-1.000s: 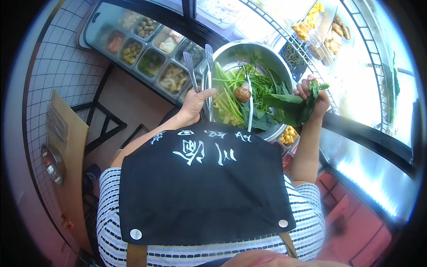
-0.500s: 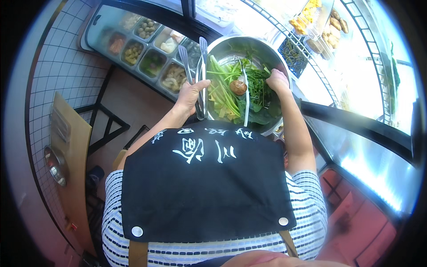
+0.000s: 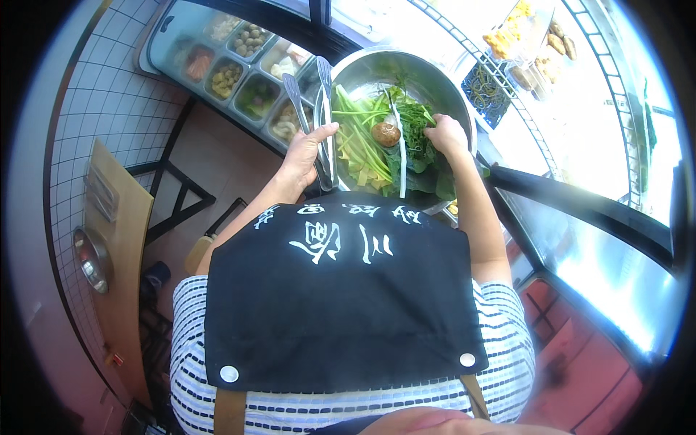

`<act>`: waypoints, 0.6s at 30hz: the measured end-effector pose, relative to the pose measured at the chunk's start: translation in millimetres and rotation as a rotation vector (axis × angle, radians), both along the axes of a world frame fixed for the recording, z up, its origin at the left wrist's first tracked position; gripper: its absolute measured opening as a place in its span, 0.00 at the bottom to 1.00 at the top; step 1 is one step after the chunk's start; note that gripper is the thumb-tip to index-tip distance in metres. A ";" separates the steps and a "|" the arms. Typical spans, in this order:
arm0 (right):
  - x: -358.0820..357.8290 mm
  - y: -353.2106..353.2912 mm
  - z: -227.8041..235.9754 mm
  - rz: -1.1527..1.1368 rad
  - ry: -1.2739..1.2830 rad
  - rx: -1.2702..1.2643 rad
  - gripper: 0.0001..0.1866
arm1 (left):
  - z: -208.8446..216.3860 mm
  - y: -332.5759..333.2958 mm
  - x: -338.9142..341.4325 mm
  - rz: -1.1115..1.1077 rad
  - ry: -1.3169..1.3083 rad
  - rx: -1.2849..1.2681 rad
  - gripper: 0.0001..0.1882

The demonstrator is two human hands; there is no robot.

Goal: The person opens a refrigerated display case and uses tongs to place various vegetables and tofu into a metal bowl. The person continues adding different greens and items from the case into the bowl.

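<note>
A large steel bowl (image 3: 441,78) is in front of my chest, its near rim by my black apron (image 3: 341,304). It holds pale green stalks (image 3: 357,139), dark leafy greens (image 3: 415,125), a brown mushroom cap (image 3: 386,133) and a long white strip (image 3: 403,168). My left hand (image 3: 304,154) is closed around metal tongs (image 3: 325,109) at the bowl's left rim, thumb toward the bowl. The slotted tong ends point away from me, apart. Inside the right side of the bowl, my right hand (image 3: 445,135) has its fingers curled on the leafy greens, fingertips partly hidden.
Food tubs (image 3: 226,78) stand in a rack at the far left. A wooden board (image 3: 119,239) with a steel bowl (image 3: 92,259) is at left. Wire shelving (image 3: 500,76), a box of dark strands (image 3: 487,94) and potatoes (image 3: 557,45) are at far right.
My right hand has shifted inward from the bowl's right wall onto the leafy greens. My left hand keeps its hold on the tongs. The whole view has shifted slightly.
</note>
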State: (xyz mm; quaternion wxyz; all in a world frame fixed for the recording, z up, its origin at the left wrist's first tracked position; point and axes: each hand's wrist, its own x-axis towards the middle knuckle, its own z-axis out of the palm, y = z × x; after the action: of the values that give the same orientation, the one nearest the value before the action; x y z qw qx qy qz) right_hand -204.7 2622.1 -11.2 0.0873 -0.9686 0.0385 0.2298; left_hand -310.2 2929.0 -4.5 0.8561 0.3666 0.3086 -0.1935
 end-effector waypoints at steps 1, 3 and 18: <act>1.3 -3.7 -1.4 0.026 0.031 0.006 0.18 | -2.2 0.3 -0.1 0.020 -0.002 0.000 0.18; 3.7 -15.9 3.2 -0.045 -0.037 0.180 0.17 | -7.5 0.3 -1.5 0.070 -0.035 -0.046 0.11; -4.8 -21.9 1.1 0.000 -0.120 0.236 0.13 | -7.7 -4.1 -5.4 -0.077 -0.016 0.342 0.18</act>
State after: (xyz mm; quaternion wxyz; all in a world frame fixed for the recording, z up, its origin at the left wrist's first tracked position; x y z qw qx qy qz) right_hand -209.6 2600.2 -10.1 0.2030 -0.9635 0.0061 0.1745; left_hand -315.6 2924.9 -12.2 0.7758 0.5197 0.3160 -0.1680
